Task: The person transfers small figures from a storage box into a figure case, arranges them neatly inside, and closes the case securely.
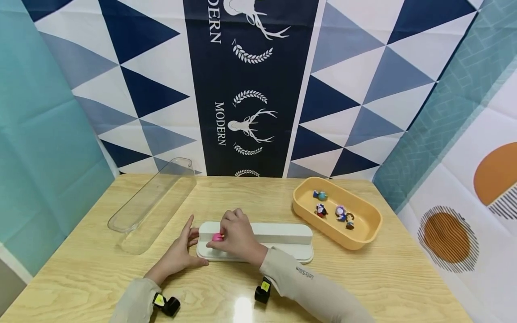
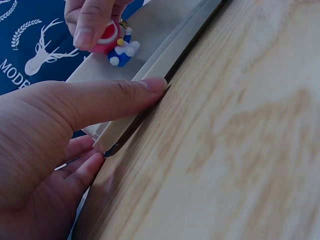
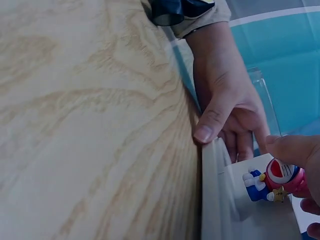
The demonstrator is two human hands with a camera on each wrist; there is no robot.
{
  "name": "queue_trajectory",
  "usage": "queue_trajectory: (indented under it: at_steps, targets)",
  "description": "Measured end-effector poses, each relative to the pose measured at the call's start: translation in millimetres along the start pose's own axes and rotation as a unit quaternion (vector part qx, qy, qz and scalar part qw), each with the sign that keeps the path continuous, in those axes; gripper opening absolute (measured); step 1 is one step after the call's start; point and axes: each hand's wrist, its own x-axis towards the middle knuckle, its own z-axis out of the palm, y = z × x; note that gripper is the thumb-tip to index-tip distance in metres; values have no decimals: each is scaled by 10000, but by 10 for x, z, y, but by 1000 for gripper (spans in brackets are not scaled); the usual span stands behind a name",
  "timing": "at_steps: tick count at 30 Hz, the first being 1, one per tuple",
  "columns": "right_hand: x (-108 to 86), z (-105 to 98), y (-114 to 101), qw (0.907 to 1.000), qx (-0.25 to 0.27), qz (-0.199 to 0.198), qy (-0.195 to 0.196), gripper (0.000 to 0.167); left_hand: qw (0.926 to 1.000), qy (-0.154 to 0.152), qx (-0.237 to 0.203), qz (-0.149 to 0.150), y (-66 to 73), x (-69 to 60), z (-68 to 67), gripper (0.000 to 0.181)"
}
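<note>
A long white stepped display base [image 1: 278, 249] lies across the table in the head view. At its left end my left hand [image 1: 177, 256] holds the corner, thumb along the front edge and some fingers at the end. Above the base's left part, my right hand [image 1: 238, 233] pinches a small toy figurine [image 1: 217, 237] by its pink top. In the right wrist view the figurine [image 3: 257, 190] shows a pink hood, a white face with a red mouth, blue-and-white lower parts and a yellow star. Whether its feet touch the base I cannot tell.
An orange tray [image 1: 365, 242] with several small figurines [image 1: 341, 213] stands at the right back. A clear plastic cover [image 1: 151, 204] lies at the left back. The wooden table [image 1: 81, 278] ends at a patterned cloth [image 1: 161, 89] behind.
</note>
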Motion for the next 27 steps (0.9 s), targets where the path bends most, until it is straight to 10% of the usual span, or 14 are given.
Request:
queue_trajectory:
  at_steps: [27]
  targets:
    - [-12,46,13,9915,-1156,-252,-549,55,9999,61,48,98,31,-16,5,133]
